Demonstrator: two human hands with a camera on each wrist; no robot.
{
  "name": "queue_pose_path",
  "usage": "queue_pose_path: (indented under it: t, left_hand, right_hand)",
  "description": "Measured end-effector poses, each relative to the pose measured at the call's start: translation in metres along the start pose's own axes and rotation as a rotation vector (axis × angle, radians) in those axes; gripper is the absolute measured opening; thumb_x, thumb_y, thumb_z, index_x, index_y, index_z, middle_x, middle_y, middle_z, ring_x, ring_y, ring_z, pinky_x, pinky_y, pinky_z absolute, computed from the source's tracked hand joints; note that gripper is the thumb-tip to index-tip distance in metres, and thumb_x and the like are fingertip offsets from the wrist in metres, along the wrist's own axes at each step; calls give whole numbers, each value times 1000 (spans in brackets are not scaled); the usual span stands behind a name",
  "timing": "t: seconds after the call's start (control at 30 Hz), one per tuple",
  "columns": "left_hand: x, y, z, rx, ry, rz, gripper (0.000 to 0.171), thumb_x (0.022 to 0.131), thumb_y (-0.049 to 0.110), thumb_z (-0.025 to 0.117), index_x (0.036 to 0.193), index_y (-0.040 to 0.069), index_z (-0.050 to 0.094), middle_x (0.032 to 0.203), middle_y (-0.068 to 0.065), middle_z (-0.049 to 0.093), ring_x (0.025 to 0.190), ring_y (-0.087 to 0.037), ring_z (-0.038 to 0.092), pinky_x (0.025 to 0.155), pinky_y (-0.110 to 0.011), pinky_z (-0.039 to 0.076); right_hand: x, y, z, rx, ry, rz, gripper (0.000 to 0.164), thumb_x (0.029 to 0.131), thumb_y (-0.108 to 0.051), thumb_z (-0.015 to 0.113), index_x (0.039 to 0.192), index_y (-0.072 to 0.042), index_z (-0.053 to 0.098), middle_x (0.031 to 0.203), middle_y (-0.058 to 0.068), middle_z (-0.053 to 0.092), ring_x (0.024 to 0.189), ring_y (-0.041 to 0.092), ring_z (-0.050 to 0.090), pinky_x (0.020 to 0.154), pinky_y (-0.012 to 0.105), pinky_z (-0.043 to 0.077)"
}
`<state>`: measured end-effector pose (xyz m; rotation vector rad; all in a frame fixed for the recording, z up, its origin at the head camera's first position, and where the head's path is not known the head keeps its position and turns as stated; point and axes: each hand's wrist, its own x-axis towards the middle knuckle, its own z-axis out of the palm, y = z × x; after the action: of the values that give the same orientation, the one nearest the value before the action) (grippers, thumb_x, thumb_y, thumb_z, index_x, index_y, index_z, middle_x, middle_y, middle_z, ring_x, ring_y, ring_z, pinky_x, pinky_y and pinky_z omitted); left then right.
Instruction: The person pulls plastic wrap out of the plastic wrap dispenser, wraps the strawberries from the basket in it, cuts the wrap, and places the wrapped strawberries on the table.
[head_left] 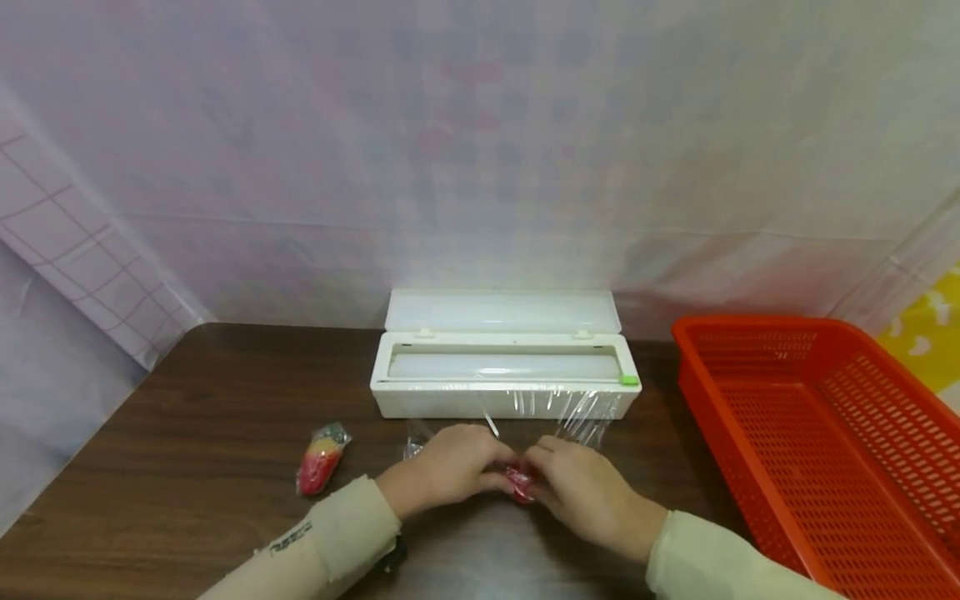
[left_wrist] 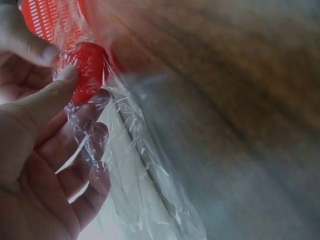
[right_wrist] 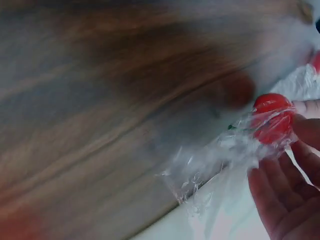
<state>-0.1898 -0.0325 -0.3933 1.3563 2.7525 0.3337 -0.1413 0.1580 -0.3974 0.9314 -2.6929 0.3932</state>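
Note:
A small red rounded object [head_left: 519,485] sits between both hands over the front of the table, covered in clear cling film [left_wrist: 125,130]. My left hand [head_left: 459,467] pinches it from the left, thumb on its side. From the right, my right hand [head_left: 588,500] grips the same red piece, fingers bent around the film. The film stretches back to a white cling film dispenser [head_left: 450,406], whose lid [head_left: 502,311] stands raised behind a white roll [head_left: 502,366]. Loose crumpled film trails below the red object in both wrist views.
Left of my left hand lies a film-wrapped red, yellow and green piece [head_left: 320,462]. A bit of shiny film [head_left: 412,448] shows behind the left wrist. The red plastic basket [head_left: 697,367] stands along the right side. A pale curtain [head_left: 495,167] hangs behind the table.

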Motion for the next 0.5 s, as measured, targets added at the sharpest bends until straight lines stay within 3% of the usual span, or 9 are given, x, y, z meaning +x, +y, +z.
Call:
queue_pose_path:
  t: [0.3,0.4,0.5]
  left_hand:
    - [1,2,2,-68,-19,-40,21,84,41,68,97,25,71,89,12,71,78,-2,63,72,-21,51]
    - [0,4,3,-67,-15,-25,14,87,38,65,93,27,72,89,13,71,79,-1,62,75,-20,50]
    - [0,5,6,-16,-33,11,11,87,37,65,87,29,73,85,14,71,77,0,62,74,-20,49]
  right_hand:
    - [11,8,-3,322,-115,239,10,79,-10,69,78,-17,63,72,-9,63,67,1,53,62,20,45]
    - [12,9,-3,384,-142,258,10,79,-7,68,79,-15,63,68,-8,64,64,0,52,60,19,43]
    - [9,8,0,357,-181,215,9,80,-8,68,79,-16,63,67,-9,63,62,-2,51,58,18,43]
